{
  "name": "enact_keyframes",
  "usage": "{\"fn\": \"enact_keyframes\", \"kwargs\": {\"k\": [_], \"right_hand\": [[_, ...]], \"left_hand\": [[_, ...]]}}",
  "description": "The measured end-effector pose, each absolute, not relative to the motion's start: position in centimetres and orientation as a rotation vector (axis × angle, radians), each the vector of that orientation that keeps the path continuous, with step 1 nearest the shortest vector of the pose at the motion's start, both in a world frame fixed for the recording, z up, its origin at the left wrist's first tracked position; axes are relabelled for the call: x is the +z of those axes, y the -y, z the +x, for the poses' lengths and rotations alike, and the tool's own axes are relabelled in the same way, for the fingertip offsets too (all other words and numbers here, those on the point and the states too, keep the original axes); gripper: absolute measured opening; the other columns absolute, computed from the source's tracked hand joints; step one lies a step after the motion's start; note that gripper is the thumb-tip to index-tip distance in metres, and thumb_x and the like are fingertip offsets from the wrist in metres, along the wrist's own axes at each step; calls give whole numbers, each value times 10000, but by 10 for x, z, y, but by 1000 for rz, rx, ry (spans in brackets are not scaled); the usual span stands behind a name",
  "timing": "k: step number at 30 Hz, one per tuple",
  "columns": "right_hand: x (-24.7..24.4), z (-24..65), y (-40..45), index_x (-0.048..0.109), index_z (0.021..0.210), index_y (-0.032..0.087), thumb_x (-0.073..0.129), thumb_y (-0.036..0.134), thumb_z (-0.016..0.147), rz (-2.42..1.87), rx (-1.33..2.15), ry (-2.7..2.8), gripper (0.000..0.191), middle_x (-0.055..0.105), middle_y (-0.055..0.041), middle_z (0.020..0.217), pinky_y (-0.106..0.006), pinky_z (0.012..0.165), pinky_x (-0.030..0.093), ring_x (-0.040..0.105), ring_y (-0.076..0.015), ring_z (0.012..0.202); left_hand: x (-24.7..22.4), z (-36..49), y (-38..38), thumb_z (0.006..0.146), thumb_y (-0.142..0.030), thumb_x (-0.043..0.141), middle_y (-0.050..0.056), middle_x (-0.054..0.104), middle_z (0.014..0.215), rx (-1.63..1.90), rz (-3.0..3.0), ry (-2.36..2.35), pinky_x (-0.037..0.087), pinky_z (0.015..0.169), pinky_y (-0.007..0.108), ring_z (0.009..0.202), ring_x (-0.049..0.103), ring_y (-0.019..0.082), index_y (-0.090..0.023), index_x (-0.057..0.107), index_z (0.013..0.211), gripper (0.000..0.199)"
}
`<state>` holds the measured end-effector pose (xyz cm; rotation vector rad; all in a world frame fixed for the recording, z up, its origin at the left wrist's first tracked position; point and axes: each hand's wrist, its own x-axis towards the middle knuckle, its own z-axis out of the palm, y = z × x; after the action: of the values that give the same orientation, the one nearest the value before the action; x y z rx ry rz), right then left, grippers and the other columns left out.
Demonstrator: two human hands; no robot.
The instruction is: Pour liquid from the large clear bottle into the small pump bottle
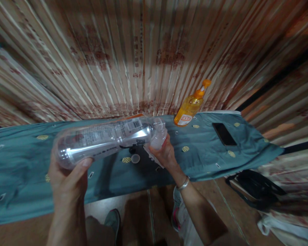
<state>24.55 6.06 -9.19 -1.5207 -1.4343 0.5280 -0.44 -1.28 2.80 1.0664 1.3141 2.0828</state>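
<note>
A large clear bottle (105, 138) with printed label and barcode lies nearly level in the air, its neck pointing right. My left hand (69, 177) is closed around its base end. My right hand (165, 153) grips a small translucent container (159, 136) at the neck of the large bottle; the two overlap, and I cannot tell whether they touch. Something white and crumpled, like a tissue (154, 158), shows under the right hand. Below the large bottle, a small whitish round cap (135, 158) rests on the cloth beside a small dark object (132, 150).
A teal patterned cloth (195, 164) covers the narrow table. An orange pump bottle (189, 107) stands at the back, right of my hands. Farther right lies a black phone (224, 134). Pleated curtains (118, 68) hang behind. On the floor at right sits a dark bag (256, 188).
</note>
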Motion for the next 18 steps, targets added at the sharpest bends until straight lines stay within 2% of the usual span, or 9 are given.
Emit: {"fn": "enact_keyframes", "kwargs": {"k": [6, 12, 15, 18], "right_hand": [[-93, 246, -61, 502, 1512, 125, 914, 454, 696, -1525, 503, 1443, 972, 786, -251, 1359, -654, 1067, 666, 792, -477, 1243], [-92, 247, -61, 502, 1518, 127, 897, 462, 723, -1523, 505, 1467, 948, 780, -245, 1351, -628, 1059, 680, 788, -462, 1249], [-91, 247, -61, 494, 1529, 120, 905, 467, 711, -1539, 502, 1469, 979, 774, -253, 1361, -626, 1079, 671, 780, -464, 1267], [-90, 247, -60, 491, 1531, 98, 900, 462, 711, -1549, 518, 1453, 986, 776, -265, 1355, -626, 1086, 664, 782, -467, 1263]], "left_hand": [[28, -5, 12, 324, -553, 1110, 55, 747, 1145, 2082, 1050, -1340, 436, 1265, 659, 1206, 710, 368, -307, 827, 1127, 886], [25, -6, 12, 359, -612, 1086, 63, 756, 1151, 2068, 1097, -1385, 383, 1300, 712, 1235, 707, 388, -312, 828, 1160, 893], [27, -5, 12, 287, -548, 1113, 59, 757, 1154, 2092, 1023, -1350, 341, 1321, 723, 1248, 691, 387, -322, 842, 1120, 905], [30, -3, 12, 301, -498, 1122, 53, 756, 1156, 2096, 1013, -1329, 337, 1331, 701, 1270, 683, 378, -327, 842, 1123, 885]]}}
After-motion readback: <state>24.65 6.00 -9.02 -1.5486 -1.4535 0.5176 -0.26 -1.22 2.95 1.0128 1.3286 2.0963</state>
